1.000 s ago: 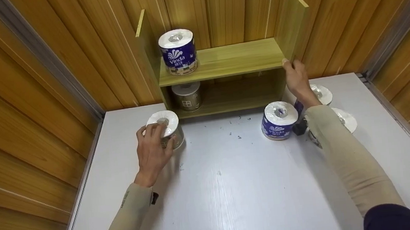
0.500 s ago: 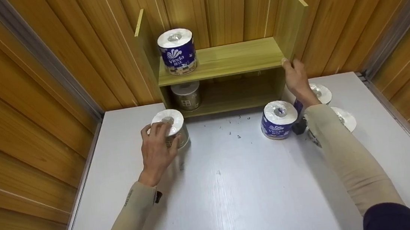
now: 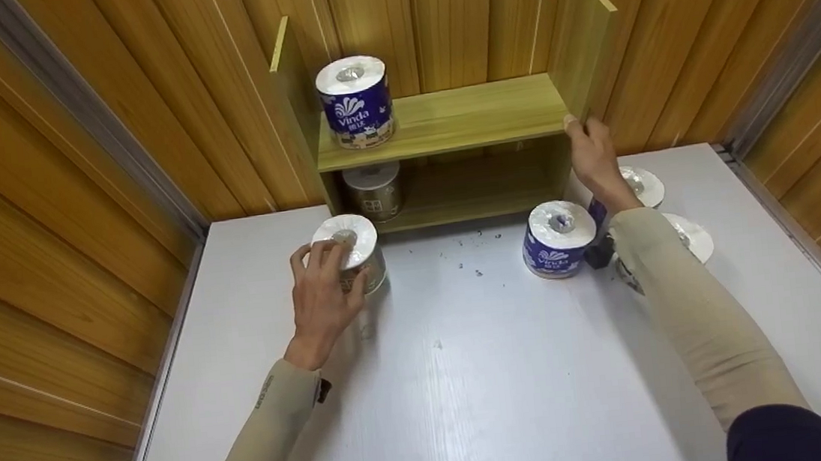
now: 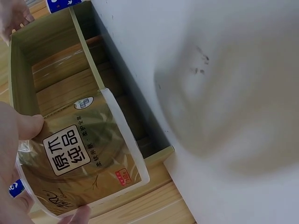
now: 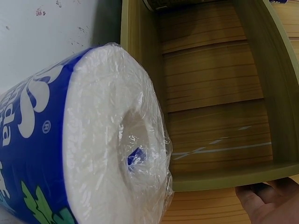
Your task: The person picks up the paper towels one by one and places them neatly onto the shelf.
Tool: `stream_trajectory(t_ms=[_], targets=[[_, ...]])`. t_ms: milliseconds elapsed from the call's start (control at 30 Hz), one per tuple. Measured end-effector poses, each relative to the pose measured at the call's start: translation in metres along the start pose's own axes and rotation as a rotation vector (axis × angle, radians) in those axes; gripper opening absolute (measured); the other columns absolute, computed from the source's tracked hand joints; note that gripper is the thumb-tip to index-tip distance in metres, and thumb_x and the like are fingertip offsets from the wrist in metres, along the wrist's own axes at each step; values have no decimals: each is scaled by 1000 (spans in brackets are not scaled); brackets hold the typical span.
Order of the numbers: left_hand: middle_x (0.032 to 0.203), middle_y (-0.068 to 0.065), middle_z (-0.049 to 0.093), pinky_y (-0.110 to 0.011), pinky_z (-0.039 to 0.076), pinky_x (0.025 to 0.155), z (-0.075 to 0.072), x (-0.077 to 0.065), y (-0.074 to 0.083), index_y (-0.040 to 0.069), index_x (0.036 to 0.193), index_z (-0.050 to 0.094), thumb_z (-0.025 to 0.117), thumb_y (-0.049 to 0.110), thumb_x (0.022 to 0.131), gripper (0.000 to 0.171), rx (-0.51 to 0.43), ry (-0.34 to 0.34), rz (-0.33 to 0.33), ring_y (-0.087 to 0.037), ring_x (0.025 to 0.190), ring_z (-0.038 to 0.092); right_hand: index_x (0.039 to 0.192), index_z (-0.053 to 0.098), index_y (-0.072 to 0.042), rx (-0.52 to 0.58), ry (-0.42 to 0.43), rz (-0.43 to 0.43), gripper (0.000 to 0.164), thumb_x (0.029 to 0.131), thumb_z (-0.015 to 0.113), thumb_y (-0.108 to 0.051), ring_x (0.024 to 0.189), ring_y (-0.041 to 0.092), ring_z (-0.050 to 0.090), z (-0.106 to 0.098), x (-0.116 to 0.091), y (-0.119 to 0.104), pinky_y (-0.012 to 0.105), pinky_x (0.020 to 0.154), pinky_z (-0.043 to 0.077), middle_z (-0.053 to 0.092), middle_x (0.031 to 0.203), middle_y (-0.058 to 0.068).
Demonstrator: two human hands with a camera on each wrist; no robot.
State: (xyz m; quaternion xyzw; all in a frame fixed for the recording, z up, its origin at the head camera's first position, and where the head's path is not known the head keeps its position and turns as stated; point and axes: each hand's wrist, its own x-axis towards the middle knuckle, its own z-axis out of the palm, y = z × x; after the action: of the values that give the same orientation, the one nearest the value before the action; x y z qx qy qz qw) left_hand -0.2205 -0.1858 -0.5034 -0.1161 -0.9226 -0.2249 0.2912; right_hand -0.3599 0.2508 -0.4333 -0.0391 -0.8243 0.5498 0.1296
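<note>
In the head view my left hand (image 3: 322,292) grips a toilet paper roll (image 3: 367,246) in a gold-brown wrapper, fingertips at its top and thumb on its side. The roll stands in front of the shelf's left end. Its printed label (image 4: 70,149) shows in the left wrist view. My right hand (image 3: 594,156) holds the right side panel of the wooden shelf (image 3: 475,115), thumb at the front edge. A blue Vinda toilet paper roll (image 3: 358,111) sits on the upper board at the left, and a gold-brown roll (image 3: 377,196) below it in the lower compartment.
Another blue roll (image 3: 554,250) stands on the white table (image 3: 470,375) before the shelf's right end, large in the right wrist view. Two more rolls, one farther back (image 3: 646,189) and one nearer (image 3: 694,239), are partly behind my right arm. Wood-panelled walls (image 3: 40,221) enclose the table.
My left hand has moved the gold-brown roll to the right and slightly nearer the shelf. My right hand has stayed on the side panel.
</note>
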Motion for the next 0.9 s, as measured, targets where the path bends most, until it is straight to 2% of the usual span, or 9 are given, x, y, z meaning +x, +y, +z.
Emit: stream_trajectory(t_ms=[233,500,700,900], targets=[[125,-12,66,-56,65,84,4,3,7,10,121,71,86,29,86,42,4,-6,14,-45,127,53,146,51,1,-4,-2,10,61,113,38,-48,142,30,45,-1,0,0,45,125,33,53,150,20],[120,-11,67,-54,62,89,9,7,14,11,118,72,83,28,84,40,26,3,55,-43,124,54,146,50,0,-6,-14,14,61,113,37,-48,143,31,44,-1,1,-1,46,126,32,51,152,20],[118,-12,68,-54,62,89,10,9,16,11,119,74,84,28,83,42,27,19,77,-44,122,56,145,50,3,-18,-9,14,62,113,36,-48,131,30,46,-1,2,-2,44,117,36,53,143,21],[119,-10,68,-53,63,87,12,12,22,12,122,74,85,29,83,44,13,19,74,-43,122,56,149,48,3,-31,-19,29,65,113,35,-49,138,33,46,-2,1,-3,47,122,34,51,150,23]])
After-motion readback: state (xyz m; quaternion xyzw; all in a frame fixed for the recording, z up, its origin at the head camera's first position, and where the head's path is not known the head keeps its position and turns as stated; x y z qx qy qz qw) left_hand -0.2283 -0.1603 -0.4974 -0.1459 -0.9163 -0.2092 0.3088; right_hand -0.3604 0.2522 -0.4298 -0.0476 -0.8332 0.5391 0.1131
